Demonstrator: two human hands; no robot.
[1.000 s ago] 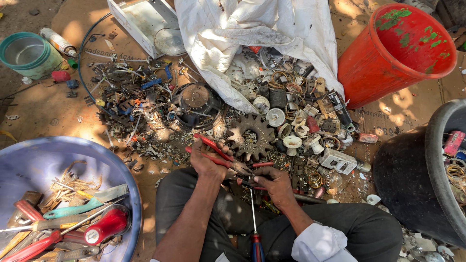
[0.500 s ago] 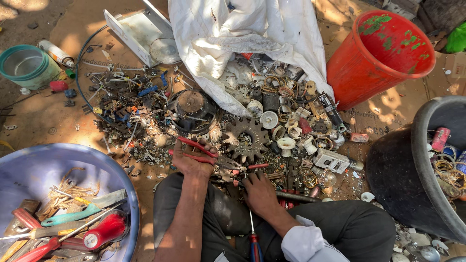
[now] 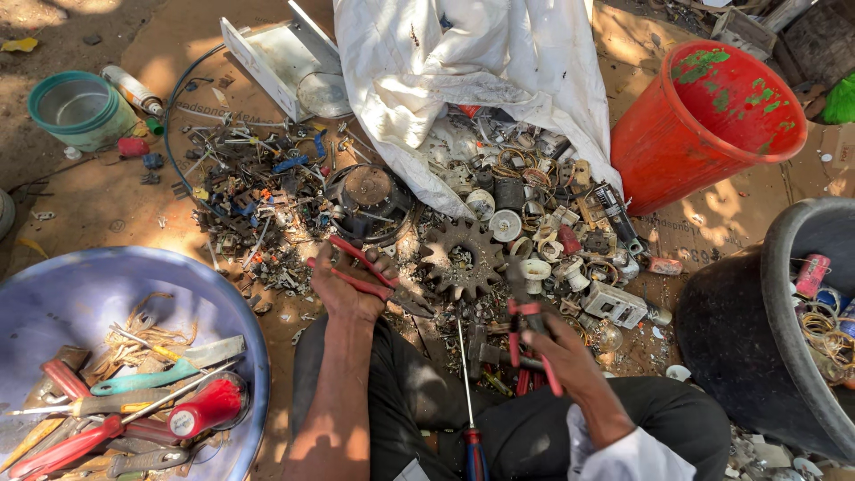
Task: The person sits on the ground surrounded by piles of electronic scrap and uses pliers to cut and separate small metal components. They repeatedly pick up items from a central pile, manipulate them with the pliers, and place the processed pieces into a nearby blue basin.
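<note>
Your left hand (image 3: 349,287) has its grip closed on red-handled pliers (image 3: 378,278), just left of the rusty gear (image 3: 463,258). Your right hand (image 3: 557,349), below that gear, grips another red-handled tool (image 3: 527,331).

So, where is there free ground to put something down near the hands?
Bare ground lies left of the scrap pile, between the green tub and the blue basin. Another bare strip lies between the red bucket and the black tub. Around the rusty gear, left hand and right hand it is crowded.
</note>
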